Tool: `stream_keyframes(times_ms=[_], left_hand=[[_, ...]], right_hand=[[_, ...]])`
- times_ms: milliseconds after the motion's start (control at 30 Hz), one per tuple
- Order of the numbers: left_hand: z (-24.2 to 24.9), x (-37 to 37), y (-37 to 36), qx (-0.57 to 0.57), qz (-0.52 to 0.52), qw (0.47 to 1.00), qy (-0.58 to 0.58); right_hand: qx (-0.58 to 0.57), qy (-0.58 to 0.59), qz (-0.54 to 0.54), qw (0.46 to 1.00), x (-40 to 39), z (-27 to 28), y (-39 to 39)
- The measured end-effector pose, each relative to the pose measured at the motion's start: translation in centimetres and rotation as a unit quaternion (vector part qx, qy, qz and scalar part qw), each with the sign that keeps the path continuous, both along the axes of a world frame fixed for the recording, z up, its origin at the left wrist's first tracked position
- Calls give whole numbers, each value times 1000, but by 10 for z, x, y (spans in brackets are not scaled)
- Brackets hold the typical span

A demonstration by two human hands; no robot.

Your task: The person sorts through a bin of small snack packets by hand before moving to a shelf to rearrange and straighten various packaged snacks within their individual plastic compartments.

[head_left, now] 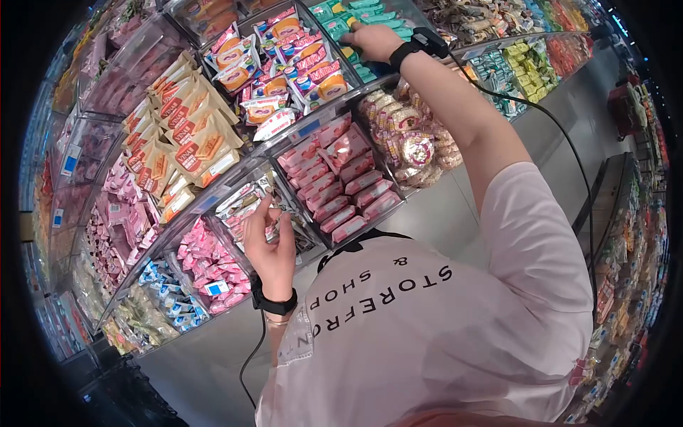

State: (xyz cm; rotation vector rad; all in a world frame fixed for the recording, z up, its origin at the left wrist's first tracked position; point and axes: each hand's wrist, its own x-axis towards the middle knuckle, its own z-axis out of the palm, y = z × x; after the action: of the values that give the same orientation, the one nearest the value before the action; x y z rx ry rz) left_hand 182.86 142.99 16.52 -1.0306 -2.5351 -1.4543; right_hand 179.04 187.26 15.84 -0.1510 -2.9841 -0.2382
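Observation:
My right hand (376,43) reaches to the far bin of green snack packets (371,13), with its fingers curled down onto a packet; the fingertips are partly hidden. My left hand (272,245) is raised over a bin of silver-and-brown wrapped snacks (242,203), its thumb and fingers apart and nothing in them. Pink snack packets (341,178) fill the bin just right of my left hand. Purple-and-white cake packets (288,60) lie left of my right hand.
Tan-and-red bread packets (186,135) stand piled at the left. Round wrapped snacks (416,146) sit below my right forearm. Smaller pink packets (203,260) and blue packets (171,292) fill the near bins. A black cable (569,139) runs from my right wrist. Shelves line the right side.

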Motion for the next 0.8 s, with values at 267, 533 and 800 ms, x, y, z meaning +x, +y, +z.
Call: stream_keyframes(times_ms=[267,533,800], left_hand=[[-18,3,30,52,-108,989,-87],[-71,31,120,18,-256,935,-245],[-135,84,222,-137,-184,964,-134]], right_hand=[[3,290,-101,952,157,99,-29],[-314,143,-389,854,284,8,-94],[-667,188,-297,657,270,-136,-100]])
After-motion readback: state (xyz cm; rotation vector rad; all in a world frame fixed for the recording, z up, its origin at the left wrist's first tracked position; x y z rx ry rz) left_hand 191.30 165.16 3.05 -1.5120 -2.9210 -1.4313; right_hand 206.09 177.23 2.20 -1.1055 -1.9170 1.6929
